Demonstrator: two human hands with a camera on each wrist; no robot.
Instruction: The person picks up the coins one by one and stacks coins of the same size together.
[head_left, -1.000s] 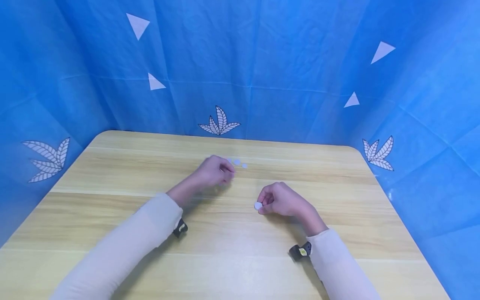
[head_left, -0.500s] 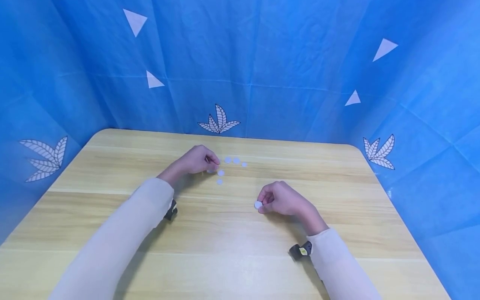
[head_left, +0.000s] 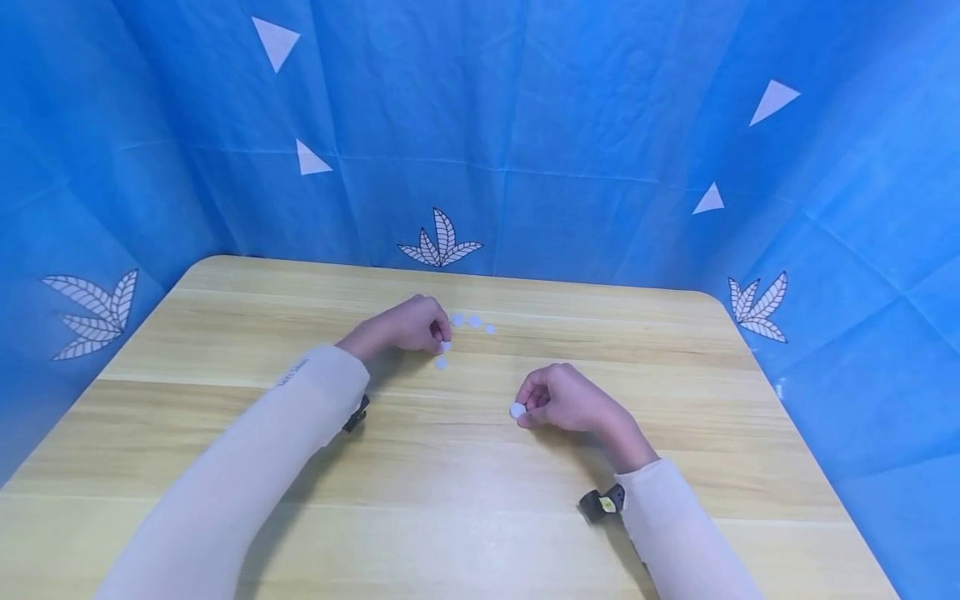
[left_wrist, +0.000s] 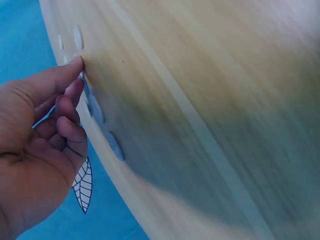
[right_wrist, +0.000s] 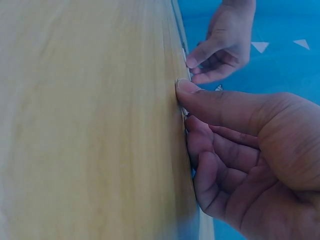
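Note:
My left hand (head_left: 416,323) is low over the far middle of the table, its thumb and index finger pinching a small white disc (head_left: 446,345). In the left wrist view the left hand (left_wrist: 45,115) shows its other fingers curled behind that pinch. Just in front of it lies another white disc (head_left: 441,363). Nearer the middle, my right hand (head_left: 566,400) holds a larger white disc (head_left: 517,410) by its edge between thumb and fingers, close over the wood. From the right wrist view, the right hand (right_wrist: 260,150) mostly hides this disc.
Beyond the left fingertips lie several more flat discs, among them a white disc (head_left: 475,322) and a smaller white disc (head_left: 490,329). The pale wooden table (head_left: 450,517) ends at a blue curtain (head_left: 585,125) hanging along its back and sides.
My left hand went leftward off the discs to one at the left, uncovering others, then came back slightly right to pinch the disc there. The right hand has stayed still with its disc.

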